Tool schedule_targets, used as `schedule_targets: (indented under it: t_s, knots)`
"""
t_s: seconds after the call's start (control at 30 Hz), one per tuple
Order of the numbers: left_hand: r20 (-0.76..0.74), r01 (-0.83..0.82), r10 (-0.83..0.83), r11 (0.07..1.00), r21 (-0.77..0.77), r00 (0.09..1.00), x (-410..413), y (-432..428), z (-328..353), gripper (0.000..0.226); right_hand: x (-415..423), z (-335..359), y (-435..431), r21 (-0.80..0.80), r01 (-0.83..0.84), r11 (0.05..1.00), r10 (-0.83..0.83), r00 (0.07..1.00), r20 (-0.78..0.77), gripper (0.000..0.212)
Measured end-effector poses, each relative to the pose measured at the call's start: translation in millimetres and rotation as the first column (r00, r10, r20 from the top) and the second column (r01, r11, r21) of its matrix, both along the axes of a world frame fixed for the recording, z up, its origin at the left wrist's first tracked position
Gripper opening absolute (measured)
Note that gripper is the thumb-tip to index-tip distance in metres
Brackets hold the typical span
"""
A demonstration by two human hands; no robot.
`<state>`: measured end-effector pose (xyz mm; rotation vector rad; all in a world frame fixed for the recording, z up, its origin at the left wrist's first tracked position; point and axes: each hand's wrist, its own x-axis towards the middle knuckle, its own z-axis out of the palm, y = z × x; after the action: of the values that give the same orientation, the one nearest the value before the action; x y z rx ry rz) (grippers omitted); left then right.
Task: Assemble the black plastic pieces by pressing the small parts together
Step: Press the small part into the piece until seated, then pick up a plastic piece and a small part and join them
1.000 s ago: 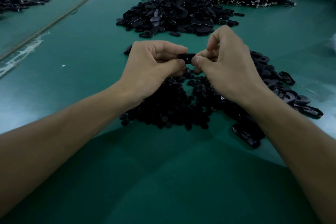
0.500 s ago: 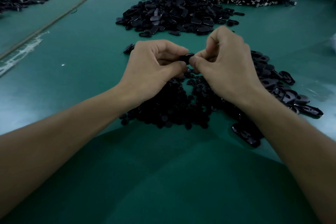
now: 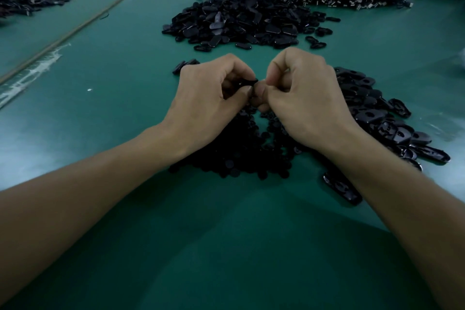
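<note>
Had the small flat black plastic piece (image 3: pixel 248 82) pinched thumb-and-finger in my left hand (image 3: pixel 206 103), right hand (image 3: pixel 302 98) pinching its other end, just above the heap of little round black plastic parts (image 3: pixel 239 158). Best bet imo: line up square, squeeze straight.

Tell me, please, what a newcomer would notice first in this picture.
At the centre, the left hand and the right hand meet fingertip to fingertip and pinch a small black piece between them. Under them lies a heap of black parts on the green table, and a bigger black pile rises at the far side.
</note>
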<state>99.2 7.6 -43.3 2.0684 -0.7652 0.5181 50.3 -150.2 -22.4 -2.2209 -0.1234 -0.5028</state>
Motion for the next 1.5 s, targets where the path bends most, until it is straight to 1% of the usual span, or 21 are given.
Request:
schedule_targets:
  t_s: [0.1, 0.17, 0.23, 0.3, 0.33, 0.37, 0.43, 0.53, 0.67, 0.8, 0.97, 1.1, 1.23, 1.5]
  knots:
    - [-0.002, -0.004, 0.004, 0.999, 0.038, 1.000, 3, 3, 1, 0.015, 2, -1, -1, -0.003, -0.064, 0.998, 0.064, 0.998, -0.021, 0.030]
    - [-0.015, -0.004, 0.005, 0.999, 0.043, 1.000, 5, 3, 2, 0.014, 4, -3, -3, -0.014, -0.047, 0.999, 0.047, 0.999, 0.009, 0.029]
    - [-0.073, 0.024, -0.023, 1.000, 0.008, 0.997, 5, 3, 3, 0.016, 7, -4, -7, -0.044, 0.003, 0.999, -0.001, 0.998, 0.060, 0.022]
    - [-0.164, 0.075, -0.083, 0.996, -0.051, 0.983, 5, 2, 6, 0.019, 8, -5, -11, -0.079, 0.004, 0.997, 0.000, 0.999, 0.051, 0.016]
    - [-0.209, 0.099, -0.115, 0.991, -0.086, 0.971, 5, 2, 7, 0.021, 9, -5, -14, -0.080, -0.014, 0.997, 0.016, 0.999, 0.033, 0.018]
    - [-0.251, 0.118, -0.145, 0.986, -0.122, 0.957, 6, 2, 8, 0.022, 10, -6, -17, -0.053, -0.041, 0.998, 0.042, 0.999, 0.015, 0.018]
    - [-0.315, 0.141, -0.193, 0.974, -0.179, 0.929, 7, 4, 9, 0.022, 11, -7, -19, 0.015, -0.084, 0.996, 0.084, 0.996, -0.010, 0.012]
    - [-0.381, 0.137, -0.223, 0.961, -0.239, 0.897, 7, 4, 8, 0.019, 13, -9, -21, 0.091, -0.102, 0.991, 0.105, 0.994, -0.025, 0.007]
    - [-0.430, 0.132, -0.250, 0.949, -0.286, 0.868, 9, 4, 7, 0.017, 14, -9, -22, 0.110, -0.103, 0.989, 0.107, 0.994, -0.027, 0.007]
    - [-0.451, 0.137, -0.268, 0.944, -0.301, 0.852, 9, 4, 7, 0.015, 13, -7, -22, 0.102, -0.098, 0.990, 0.102, 0.994, -0.029, 0.008]
    - [-0.455, 0.144, -0.269, 0.946, -0.289, 0.849, 10, 5, 8, 0.014, 13, -3, -20, 0.040, -0.074, 0.996, 0.076, 0.996, -0.056, 0.011]
    - [-0.440, 0.167, -0.272, 0.951, -0.262, 0.856, 9, 5, 8, 0.012, 13, -3, -17, 0.043, -0.047, 0.998, 0.050, 0.996, -0.076, 0.012]
    - [-0.439, 0.173, -0.277, 0.949, -0.263, 0.855, 11, 6, 8, 0.013, 12, -4, -18, 0.062, -0.055, 0.997, 0.060, 0.995, -0.081, 0.011]
    - [-0.373, 0.175, -0.220, 0.973, -0.151, 0.901, 12, 8, 10, 0.017, 10, -2, -19, 0.003, -0.092, 0.996, 0.092, 0.993, -0.074, 0.012]
